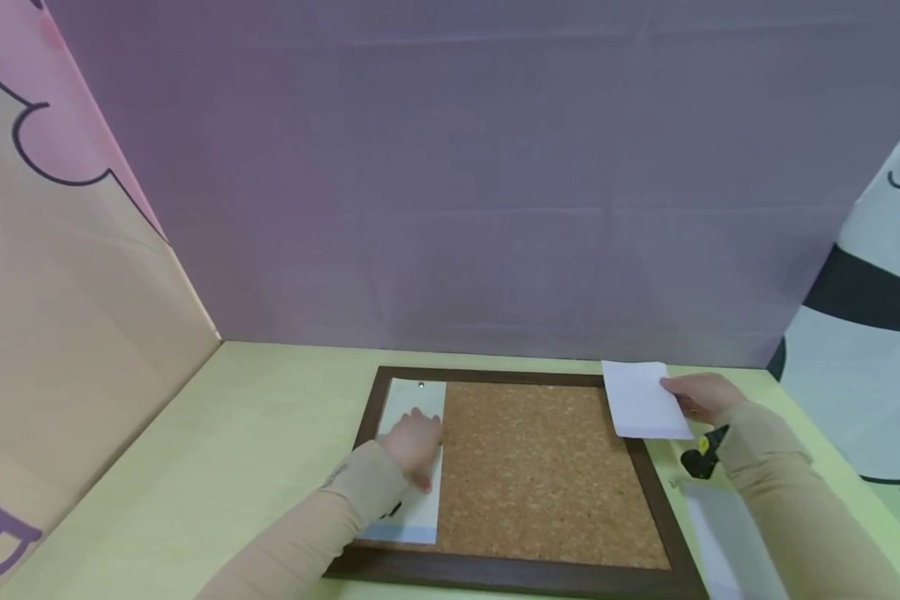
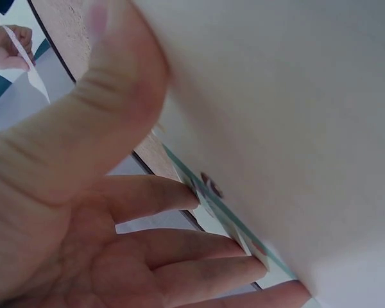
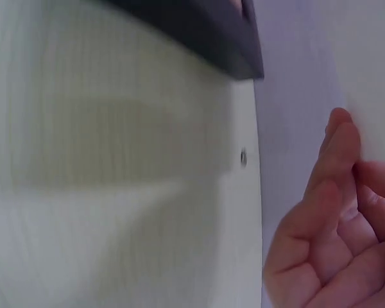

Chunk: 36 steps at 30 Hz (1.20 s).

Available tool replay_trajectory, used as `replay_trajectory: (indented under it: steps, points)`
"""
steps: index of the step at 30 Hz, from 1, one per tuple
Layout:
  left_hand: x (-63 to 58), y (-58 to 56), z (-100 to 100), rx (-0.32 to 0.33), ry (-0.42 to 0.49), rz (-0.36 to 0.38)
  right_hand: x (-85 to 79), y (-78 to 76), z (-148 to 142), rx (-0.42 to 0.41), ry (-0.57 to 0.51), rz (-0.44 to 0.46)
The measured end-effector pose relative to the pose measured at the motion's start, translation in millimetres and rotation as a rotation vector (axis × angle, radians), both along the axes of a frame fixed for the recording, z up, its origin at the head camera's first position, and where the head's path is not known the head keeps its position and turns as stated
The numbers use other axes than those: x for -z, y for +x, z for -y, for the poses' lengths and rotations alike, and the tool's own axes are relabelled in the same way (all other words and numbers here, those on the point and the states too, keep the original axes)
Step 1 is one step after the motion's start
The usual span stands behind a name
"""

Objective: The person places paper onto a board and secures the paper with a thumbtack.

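A cork board (image 1: 547,475) in a dark wooden frame lies on the pale table. White paper strips with a pale blue lower edge (image 1: 401,533) run down its left side, a small pin (image 1: 421,385) at their top. My left hand (image 1: 414,446) rests on these strips; in the left wrist view its fingers (image 2: 154,199) reach out loosely along the paper's edge, thumb (image 2: 122,83) against the sheet. My right hand (image 1: 705,396) pinches a white paper card (image 1: 645,400) by its right edge, over the frame's upper right corner.
Another white sheet (image 1: 720,525) lies on the table right of the board, partly under the right forearm. A small black and yellow piece (image 1: 703,454) is by the right wrist. A purple-grey cloth wall (image 1: 495,208) stands behind, with printed panels at both sides.
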<state>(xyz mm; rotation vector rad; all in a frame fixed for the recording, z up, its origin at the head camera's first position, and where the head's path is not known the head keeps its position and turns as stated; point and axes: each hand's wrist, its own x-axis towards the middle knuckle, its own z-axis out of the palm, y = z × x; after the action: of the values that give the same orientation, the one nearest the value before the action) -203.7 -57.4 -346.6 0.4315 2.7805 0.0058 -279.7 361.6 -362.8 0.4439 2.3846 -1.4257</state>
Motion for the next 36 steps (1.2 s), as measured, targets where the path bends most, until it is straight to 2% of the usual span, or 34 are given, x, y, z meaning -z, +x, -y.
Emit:
replay_trajectory:
  steps: [5, 11, 15, 20, 24, 29, 36]
  points:
    - [-0.5, -0.3, -2, 0.019, -0.002, -0.013, -2.5, -0.2, 13, -0.036, -0.092, -0.026]
    - [-0.7, -1.2, -2, 0.04, 0.01, -0.027, -9.2, 2.0, 31, -0.086, -0.123, -0.052]
    - [0.6, -1.3, -1, 0.04, 0.016, -0.026, -10.3, 1.6, 43, -0.107, -0.155, -0.055]
    - [4.4, -2.7, -1, 0.029, 0.008, -0.015, -10.2, 2.0, 63, -0.119, -0.144, -0.048]
    - [5.3, -2.5, -1, 0.018, 0.009, -0.001, -5.9, 1.9, 78, -0.097, -0.152, -0.027]
    - [5.1, -1.7, -1, 0.02, 0.011, 0.001, -0.7, 0.4, 96, -0.052, -0.24, 0.01]
    - [1.6, -0.9, 0, 0.035, 0.007, -0.01, 3.8, -5.7, 121, -0.048, -0.263, 0.001]
